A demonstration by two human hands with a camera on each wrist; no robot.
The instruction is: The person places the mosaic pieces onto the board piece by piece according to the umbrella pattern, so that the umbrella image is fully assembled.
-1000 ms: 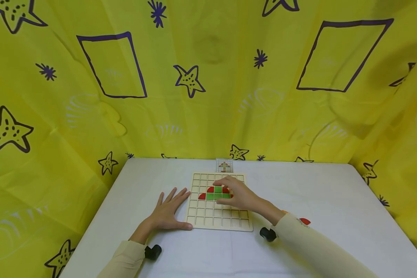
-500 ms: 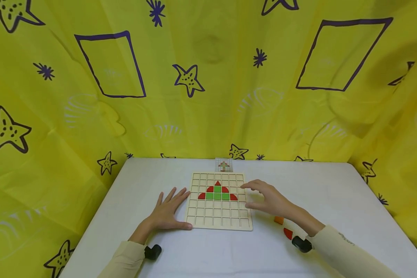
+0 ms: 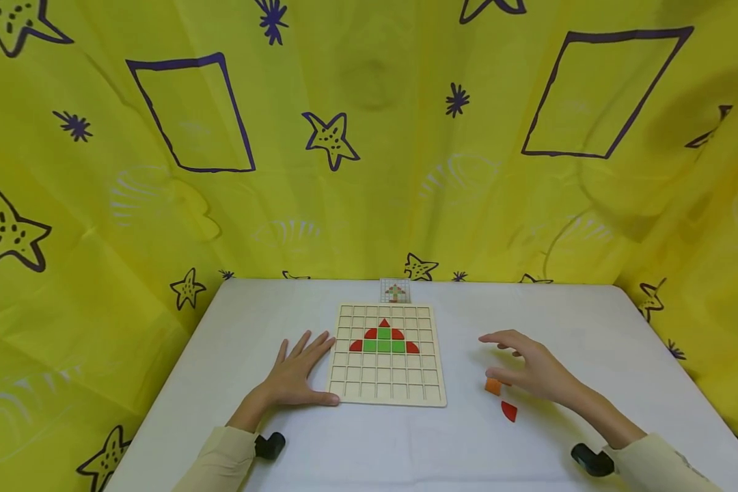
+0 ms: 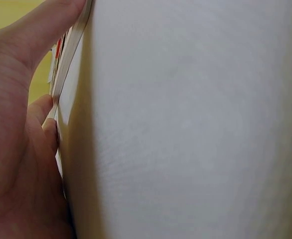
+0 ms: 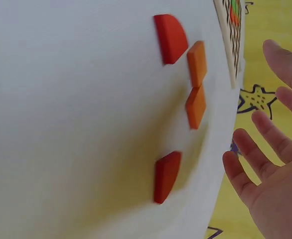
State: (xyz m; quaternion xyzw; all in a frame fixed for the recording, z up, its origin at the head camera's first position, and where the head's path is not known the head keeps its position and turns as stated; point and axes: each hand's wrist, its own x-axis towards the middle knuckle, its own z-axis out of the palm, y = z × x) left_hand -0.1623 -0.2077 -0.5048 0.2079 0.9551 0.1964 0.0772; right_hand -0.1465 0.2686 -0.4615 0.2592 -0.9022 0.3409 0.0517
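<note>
Resting with fingers spread, your left hand (image 3: 298, 378) touches the left edge of the grid board (image 3: 384, 374), lying between your hands, nearer the left. Your right hand (image 3: 536, 367) hangs empty, fingers loosely bent, near two orange pieces (image 5: 198, 63) and two loose red pieces (image 5: 171, 39) on the table (image 3: 357, 451). Four green squares (image 3: 384, 346) and a red triangle (image 3: 384, 323) sit on the board; a patterned card (image 3: 395, 292) lies just beyond.

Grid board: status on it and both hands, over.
Left hand touching edge of grid board. Right hand empty. Red pieces and green pieces set in board. In head view, right hand hides some loose pieces.
</note>
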